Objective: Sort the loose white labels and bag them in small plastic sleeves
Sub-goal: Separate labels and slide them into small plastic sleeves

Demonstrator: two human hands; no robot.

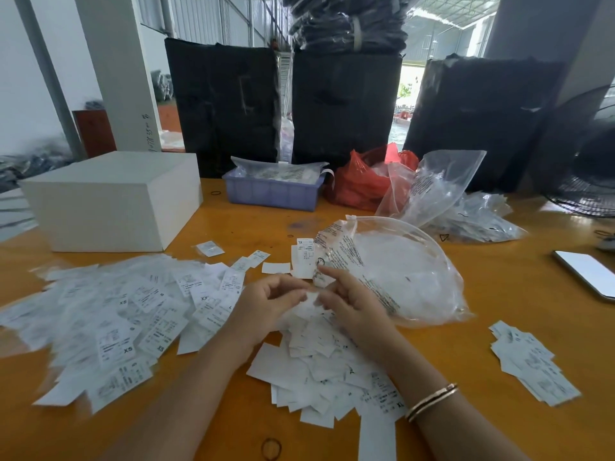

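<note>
Loose white labels lie in a big heap on the left of the orange table and in a second pile under my wrists. My left hand and my right hand meet at the table's middle, both pinching one small white label between the fingertips. A large clear bag of small plastic sleeves lies just right of my right hand. An upright XL label stack stands behind my fingers.
A white box stands at the back left, with a blue bin, a red bag and more clear bags behind. At right lie a phone and a small label stack. A rubber band rests at the near edge.
</note>
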